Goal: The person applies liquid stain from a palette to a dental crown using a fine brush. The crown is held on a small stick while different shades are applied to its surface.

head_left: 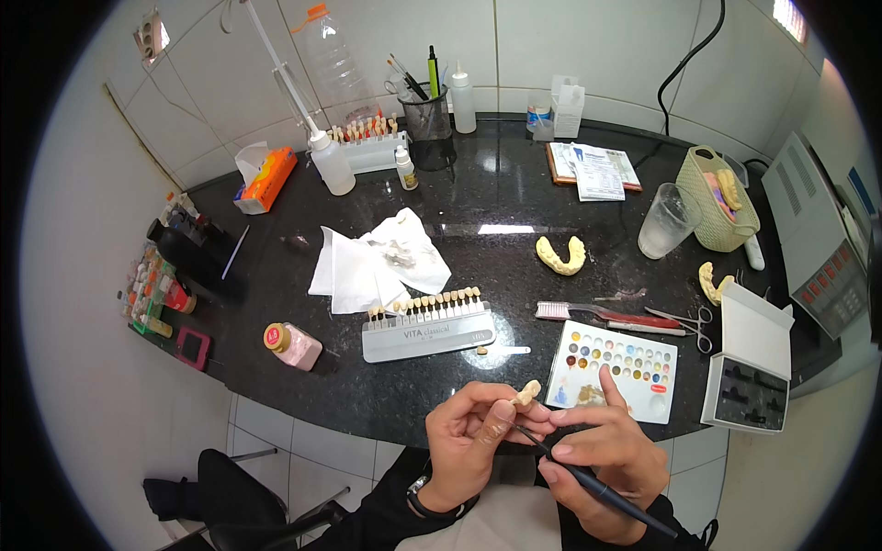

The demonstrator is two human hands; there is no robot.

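My left hand (467, 443) is closed, thumb and fingers pinching a small cream-coloured dental bridge (526, 394) above the counter's front edge. My right hand (602, 455) grips a fine brush with a dark handle (608, 498). Its thin front end points at my left fingers, below the bridge; whether the tip touches anything I cannot tell. One finger of the right hand sticks up in front of a white palette (666, 404) with rows of coloured wells and smeared paint. Farther left lies a tooth shade guide (427, 342), with a loose shade tab (505, 350) beside it.
Crumpled white tissue (418, 262) lies behind the shade guide, and a pink-filled bottle (294, 347) to its left. At right are a dental cast (561, 256), a toothbrush (553, 310), scissors-like forceps (704, 317), a cup (668, 225), a basket (726, 234) and an opened box (751, 395).
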